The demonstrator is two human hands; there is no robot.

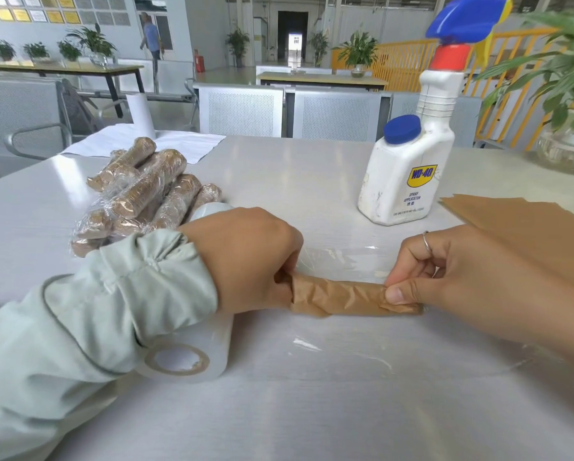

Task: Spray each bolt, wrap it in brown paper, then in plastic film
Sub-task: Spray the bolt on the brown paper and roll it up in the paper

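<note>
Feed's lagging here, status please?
Left hand, right hand pinch paper-wrapped bolt ends. Bolt lies on film, not yet wrapped. Nothing in the way.

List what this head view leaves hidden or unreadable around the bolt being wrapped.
- Bolt: brown paper covers it fully.
- Film roll: left hand and sleeve cover its middle.
- Brown paper sheets: cut off by right edge.
- Spray bottle: trigger head blurred, small print unreadable.
</note>
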